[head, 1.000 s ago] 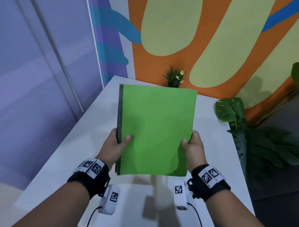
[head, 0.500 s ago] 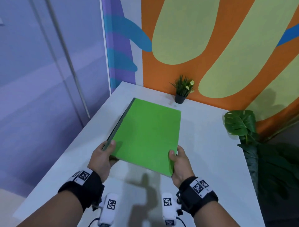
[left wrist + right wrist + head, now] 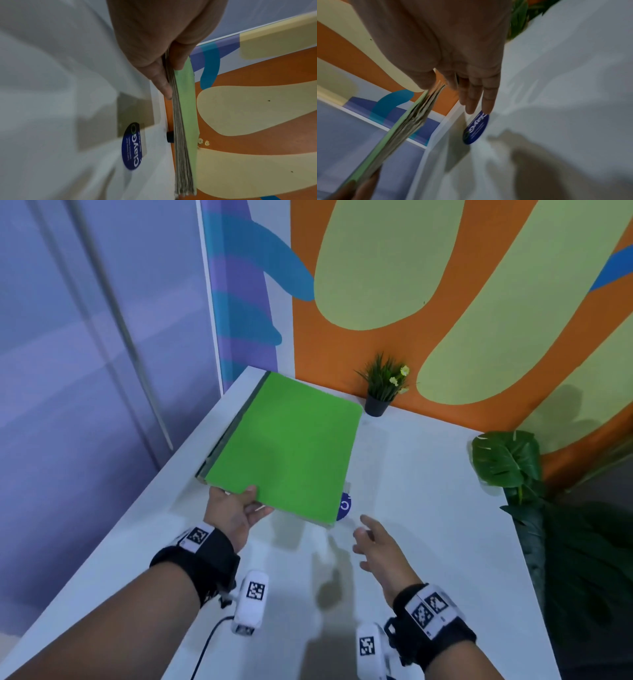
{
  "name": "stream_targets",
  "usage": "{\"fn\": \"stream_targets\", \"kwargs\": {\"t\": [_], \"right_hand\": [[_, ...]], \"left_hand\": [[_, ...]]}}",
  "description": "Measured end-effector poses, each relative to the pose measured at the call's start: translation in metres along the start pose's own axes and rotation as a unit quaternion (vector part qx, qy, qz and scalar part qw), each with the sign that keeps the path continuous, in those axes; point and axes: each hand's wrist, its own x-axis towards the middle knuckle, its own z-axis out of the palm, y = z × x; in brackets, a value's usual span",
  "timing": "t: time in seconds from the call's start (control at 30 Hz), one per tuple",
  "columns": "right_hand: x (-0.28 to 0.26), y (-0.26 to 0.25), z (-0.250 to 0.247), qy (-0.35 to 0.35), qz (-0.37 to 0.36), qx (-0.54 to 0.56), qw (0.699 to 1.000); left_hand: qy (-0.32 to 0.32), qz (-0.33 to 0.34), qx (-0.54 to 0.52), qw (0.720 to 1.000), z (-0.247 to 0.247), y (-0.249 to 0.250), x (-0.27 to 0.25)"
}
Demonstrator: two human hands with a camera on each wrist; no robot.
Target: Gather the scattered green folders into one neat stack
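Note:
A stack of green folders (image 3: 287,450) hangs low over the far left of the white table (image 3: 428,508), its edges aligned. My left hand (image 3: 239,508) pinches its near left corner, thumb on top and fingers beneath. The left wrist view shows the stack (image 3: 184,121) edge-on, held between thumb and fingers just above the tabletop. My right hand (image 3: 371,542) is off the stack, to the right of its near right corner, fingers straight and spread. In the right wrist view those fingers (image 3: 476,97) point down at the table beside the stack (image 3: 406,121).
A round blue sticker (image 3: 343,506) lies on the table under the stack's near right corner. A small potted plant (image 3: 382,386) stands at the back against the orange wall. A large leafy plant (image 3: 507,460) rises at the table's right edge.
The stack has moved from upright in front of me down and away to the far left of the table. My right hand has let go of it; the left still holds it.

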Motion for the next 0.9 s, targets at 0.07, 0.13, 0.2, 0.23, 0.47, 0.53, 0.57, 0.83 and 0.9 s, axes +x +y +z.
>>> {"fn": "stream_targets", "kwargs": {"t": [0.07, 0.13, 0.2, 0.23, 0.47, 0.53, 0.57, 0.83, 0.9], "right_hand": [[-0.002, 0.026, -0.011, 0.009, 0.009, -0.06, 0.998], [-0.009, 0.046, -0.02, 0.008, 0.012, -0.072, 0.997], [-0.015, 0.06, -0.028, 0.004, 0.014, -0.069, 0.998], [-0.017, 0.066, -0.031, 0.004, 0.012, -0.07, 0.997], [-0.018, 0.094, -0.045, 0.018, -0.042, -0.1, 0.994], [-0.017, 0.098, -0.046, 0.017, -0.051, -0.101, 0.993], [-0.017, 0.099, -0.045, 0.015, -0.051, -0.102, 0.993], [-0.027, 0.101, -0.042, -0.002, -0.061, -0.121, 0.991], [-0.038, 0.094, -0.043, -0.017, -0.055, -0.137, 0.989]], "left_hand": [[0.026, 0.004, 0.007, 1.0, 0.009, 0.001, 0.021], [0.044, 0.003, 0.011, 0.999, 0.019, 0.0, 0.044], [0.054, -0.006, 0.009, 0.998, 0.032, -0.003, 0.066], [0.056, -0.017, 0.019, 0.998, 0.039, -0.005, 0.075], [0.078, -0.101, 0.073, 0.989, 0.05, -0.03, 0.135], [0.068, -0.066, 0.116, 0.989, 0.042, -0.041, 0.155], [0.058, -0.062, 0.138, 0.987, 0.041, -0.045, 0.161], [0.072, 0.044, 0.643, 0.762, 0.041, -0.031, 0.149], [0.045, 0.07, 0.686, 0.723, 0.045, -0.021, 0.134]]}}
